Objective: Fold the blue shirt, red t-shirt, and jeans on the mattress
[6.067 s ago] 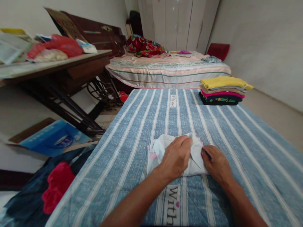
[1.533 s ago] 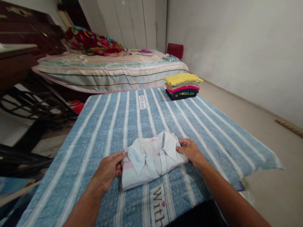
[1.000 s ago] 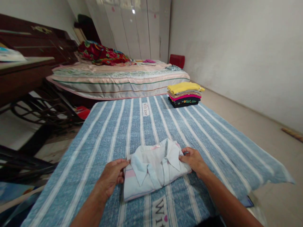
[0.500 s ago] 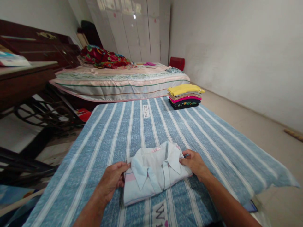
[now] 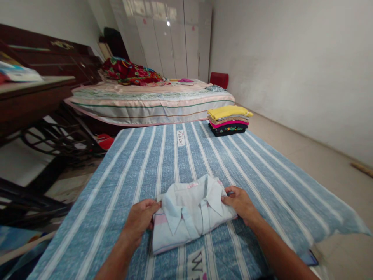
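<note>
A folded white collared shirt (image 5: 189, 212) lies on a blue-and-white striped blanket (image 5: 140, 163) in front of me. My left hand (image 5: 140, 217) grips the shirt's left edge with curled fingers. At the right edge, my right hand (image 5: 239, 202) pinches the fabric beside the collar. The shirt rests flat between both hands, collar facing up.
A stack of folded clothes (image 5: 229, 119), yellow on top, sits at the blanket's far right corner. Beyond it is a low bed (image 5: 151, 103) with a red floral bundle (image 5: 128, 72). A dark wooden table (image 5: 32, 97) stands at left. Bare floor runs along the right wall.
Earlier my hands pressed on top of the shirt; they have since moved to its two side edges. Over the last second they hold those edges almost still while my view tilts up slightly.
</note>
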A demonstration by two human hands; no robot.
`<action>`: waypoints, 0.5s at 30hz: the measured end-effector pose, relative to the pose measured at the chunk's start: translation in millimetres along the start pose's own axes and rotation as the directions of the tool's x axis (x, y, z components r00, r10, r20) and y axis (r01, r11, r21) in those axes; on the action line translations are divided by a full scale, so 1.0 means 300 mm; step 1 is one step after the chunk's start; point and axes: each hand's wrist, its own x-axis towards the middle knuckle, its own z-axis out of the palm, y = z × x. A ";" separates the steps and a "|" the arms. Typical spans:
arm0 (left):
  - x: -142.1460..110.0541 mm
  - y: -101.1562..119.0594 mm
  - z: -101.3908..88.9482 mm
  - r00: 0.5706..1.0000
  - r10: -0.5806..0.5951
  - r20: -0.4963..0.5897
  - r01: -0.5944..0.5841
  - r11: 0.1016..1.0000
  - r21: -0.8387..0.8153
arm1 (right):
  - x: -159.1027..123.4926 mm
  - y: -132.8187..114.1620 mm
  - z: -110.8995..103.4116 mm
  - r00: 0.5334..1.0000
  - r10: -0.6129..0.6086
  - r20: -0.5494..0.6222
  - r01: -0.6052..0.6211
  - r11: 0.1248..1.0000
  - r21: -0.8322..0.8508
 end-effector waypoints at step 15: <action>0.030 0.004 -0.029 0.975 0.208 0.082 -0.210 0.721 0.660 | -0.011 -0.013 -0.006 0.999 0.017 0.033 -0.018 1.000 0.017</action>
